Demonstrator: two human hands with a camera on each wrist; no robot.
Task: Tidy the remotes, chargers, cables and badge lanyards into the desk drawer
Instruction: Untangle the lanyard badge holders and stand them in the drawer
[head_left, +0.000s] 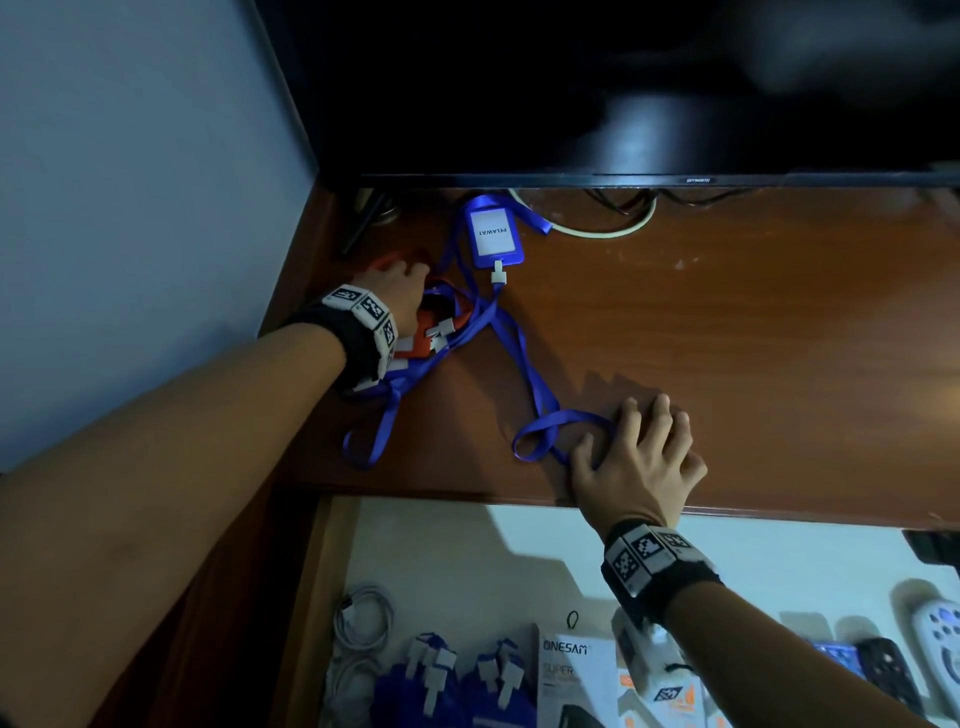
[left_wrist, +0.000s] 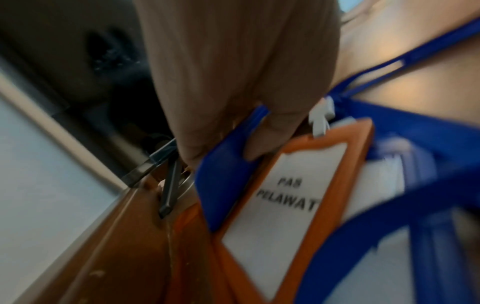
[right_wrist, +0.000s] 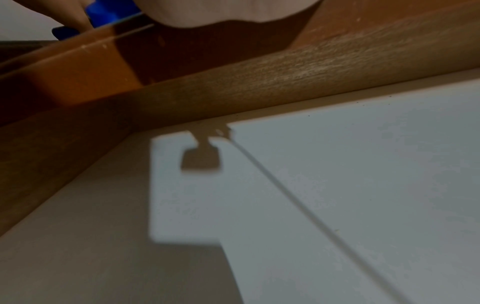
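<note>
1. Two wrist views are blurred; the left hand hides part of the orange badge holder, fingers clenched on it at the desk's back left corner.
2. Right hand rests flat, fingers released, on the blue lanyard strap.
3. The blue badge holder lies under a television; the open drawer is cut off below.

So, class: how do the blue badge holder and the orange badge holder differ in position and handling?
The blue badge holder lies untouched near the TV; the orange badge holder sits under the left hand, whose fingers touch it. The blue shows fully from the head view, the orange partly. Both read PELAWAT.
</note>
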